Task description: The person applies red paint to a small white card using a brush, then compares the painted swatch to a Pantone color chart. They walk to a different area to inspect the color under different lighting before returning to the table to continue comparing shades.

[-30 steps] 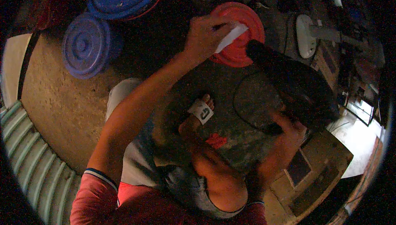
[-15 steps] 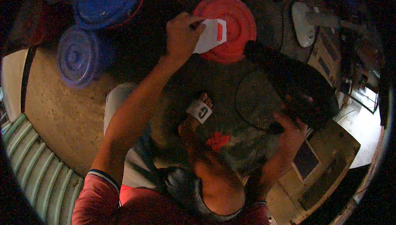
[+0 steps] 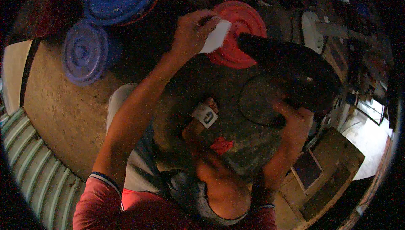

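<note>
My left hand (image 3: 196, 29), raised over the red round lid (image 3: 230, 59), is pinched shut on a thin white flat piece (image 3: 217, 38), like card or sheet. A large dark tool (image 3: 312, 69), shaped like a hair dryer, has its narrow end pointing toward that piece, a small distance from it. My right hand (image 3: 295, 114) is closed at the tool's near underside, apparently on its handle; deep shadow hides most of the fingers. A dark cord (image 3: 240, 99) loops down beside it.
Left stand a lidded blue bucket (image 3: 84, 53) and a bigger blue lidded tub (image 3: 118, 2). My foot (image 3: 211, 103) has a white strap with a dark mark (image 3: 205, 115). A red scrap (image 3: 221, 145) lies near it. A pale stand fan or similar fixture (image 3: 312, 32) is at right.
The dark tool's narrow end has moved left, closer to the white piece. The white piece has tilted, so its red mark no longer shows. My right hand has risen slightly.
</note>
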